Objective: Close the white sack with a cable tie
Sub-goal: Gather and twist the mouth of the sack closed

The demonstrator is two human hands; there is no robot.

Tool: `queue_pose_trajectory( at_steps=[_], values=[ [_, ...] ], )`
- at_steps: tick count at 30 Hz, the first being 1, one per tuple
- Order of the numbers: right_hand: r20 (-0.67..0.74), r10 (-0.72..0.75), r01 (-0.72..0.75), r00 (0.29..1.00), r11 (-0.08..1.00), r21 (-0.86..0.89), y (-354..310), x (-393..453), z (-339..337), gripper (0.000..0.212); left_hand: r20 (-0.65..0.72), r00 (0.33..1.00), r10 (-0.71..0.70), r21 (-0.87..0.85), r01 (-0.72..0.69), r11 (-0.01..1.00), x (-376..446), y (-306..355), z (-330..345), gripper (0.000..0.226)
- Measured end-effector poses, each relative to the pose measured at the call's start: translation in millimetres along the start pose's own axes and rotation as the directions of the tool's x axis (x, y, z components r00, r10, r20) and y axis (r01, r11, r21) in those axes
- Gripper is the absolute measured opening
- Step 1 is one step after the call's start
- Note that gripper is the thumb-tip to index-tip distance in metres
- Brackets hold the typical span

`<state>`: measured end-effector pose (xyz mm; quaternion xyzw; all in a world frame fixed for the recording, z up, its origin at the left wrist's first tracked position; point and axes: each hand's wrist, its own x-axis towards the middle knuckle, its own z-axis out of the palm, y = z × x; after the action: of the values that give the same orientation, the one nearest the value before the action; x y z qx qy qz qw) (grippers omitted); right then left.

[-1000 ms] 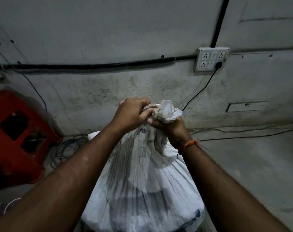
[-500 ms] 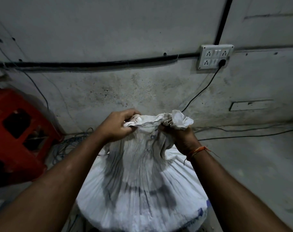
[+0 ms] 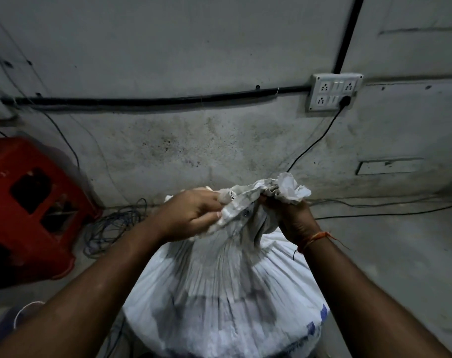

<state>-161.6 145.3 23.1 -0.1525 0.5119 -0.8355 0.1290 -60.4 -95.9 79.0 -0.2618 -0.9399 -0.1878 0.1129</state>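
Observation:
A full white sack (image 3: 227, 301) stands on the floor between my forearms, its top gathered into folds. My left hand (image 3: 186, 215) grips the left part of the sack's mouth. My right hand (image 3: 292, 218) grips the bunched right part, and a crumpled white tuft (image 3: 292, 188) sticks up above it. The stretch of mouth between the hands is pulled wide. A small round metal piece (image 3: 246, 212) shows on the fabric there. No cable tie is visible.
A red plastic stool (image 3: 31, 210) stands at the left against the grey wall. A tangle of dark wire (image 3: 111, 226) lies beside it. A white socket box (image 3: 334, 91) sits on the wall, its black cable running down behind the sack. More cables (image 3: 390, 209) cross the floor at right.
My hands were together on the bunched neck a second ago. They have since moved apart and spread the sack's mouth sideways. The view has dipped slightly.

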Motion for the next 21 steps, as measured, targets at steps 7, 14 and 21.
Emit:
queue_pose_trajectory(
  at_steps=[7, 14, 21],
  values=[
    [-0.012, -0.028, 0.029, 1.0, 0.998, 0.047, -3, -6, 7, 0.024, -0.053, 0.95, -0.307, -0.339, 0.272, 0.901, 5, 0, 4, 0.049],
    [-0.014, -0.096, 0.096, 0.995, 0.995, -0.017, -2, -1, 13, 0.039, -0.104, 0.855, -0.508, 0.327, 0.512, 0.794, 3, 51, 36, 0.116],
    [-0.018, -0.141, 0.137, 0.99, 0.981, -0.134, -5, 0, 5, 0.03, -0.212, 0.843, -0.495, -0.129, 0.478, 0.869, 13, 29, 27, 0.035]
  ],
)
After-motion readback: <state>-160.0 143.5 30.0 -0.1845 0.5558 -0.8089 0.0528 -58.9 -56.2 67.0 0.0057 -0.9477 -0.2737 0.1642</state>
